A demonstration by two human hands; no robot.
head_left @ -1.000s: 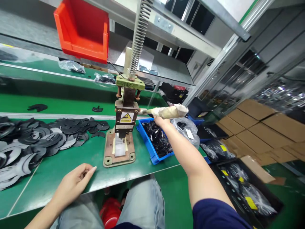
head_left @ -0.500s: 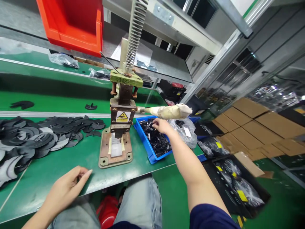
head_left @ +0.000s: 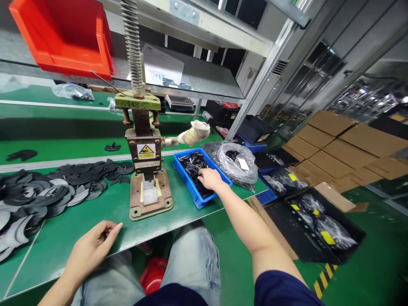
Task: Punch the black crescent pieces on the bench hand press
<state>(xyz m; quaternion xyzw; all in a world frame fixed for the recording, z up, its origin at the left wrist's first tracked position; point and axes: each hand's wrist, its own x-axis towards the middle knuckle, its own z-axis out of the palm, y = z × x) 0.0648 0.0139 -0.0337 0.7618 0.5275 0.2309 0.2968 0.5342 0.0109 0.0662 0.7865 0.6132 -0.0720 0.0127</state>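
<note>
My right hand [head_left: 210,178] reaches into a blue bin [head_left: 199,199] of small black parts [head_left: 193,165]. Its fingers are bent together, their tips among the parts, so what they pinch is hidden. On the bench's front edge rests my left hand [head_left: 94,246], loosely curled with the thumb laid forward and nothing visible in it. Between the hands stands a hand press [head_left: 145,148] with a tall spring, a warning label and a cloth-wrapped lever [head_left: 193,134]. A pale block [head_left: 149,194] sits on its base under the ram.
A heap of curved black and grey pieces [head_left: 47,191] covers the bench's left side. Right of the bin lies a clear plastic bag [head_left: 237,163]. An orange-red bin [head_left: 70,38] sits on the shelf above. Boxes with bagged goods [head_left: 318,225] stand on the floor at right.
My right hand has moved from the bin's far part, behind the lever, toward its near right side. The view has shifted, placing the press farther left. My left hand stays nearly still.
</note>
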